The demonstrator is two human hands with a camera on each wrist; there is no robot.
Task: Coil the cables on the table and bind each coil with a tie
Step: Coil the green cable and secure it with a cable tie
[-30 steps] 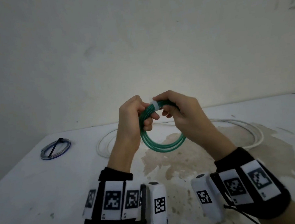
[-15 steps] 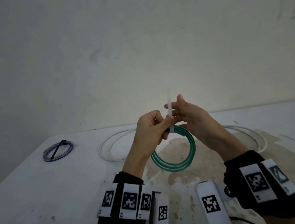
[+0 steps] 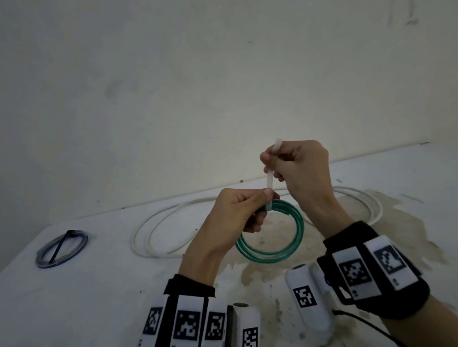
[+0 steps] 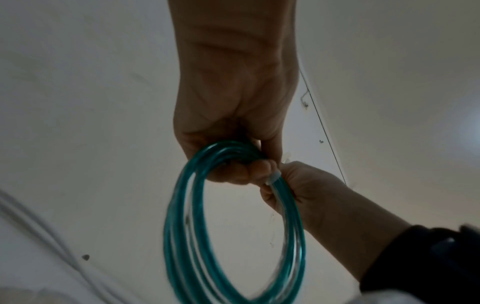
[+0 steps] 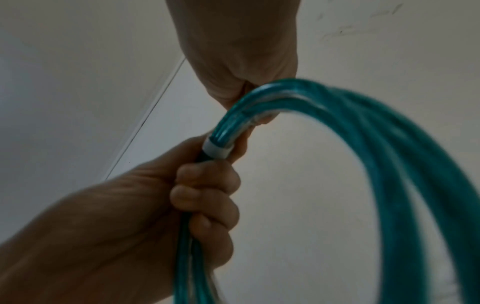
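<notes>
A green cable coil (image 3: 273, 253) hangs in the air above the table, and my left hand (image 3: 249, 213) grips it at its top. A white tie (image 3: 269, 179) is looped round the strands right beside my left fingers; its band (image 5: 217, 150) shows in the right wrist view, and the same band (image 4: 273, 177) in the left wrist view. The tie's tail runs straight up to my right hand (image 3: 275, 161), which pinches it above the coil. A loose white cable (image 3: 155, 235) lies in wide loops on the table behind.
A blue coil (image 3: 61, 247) bound with a black tie lies at the table's far left. The white table (image 3: 68, 312) has a brown stain under my hands. A bare wall stands right behind the table.
My right hand has risen from the coil, drawing the tie's tail upward. The left hand has kept its grip, and the coil has swung to hang more face-on.
</notes>
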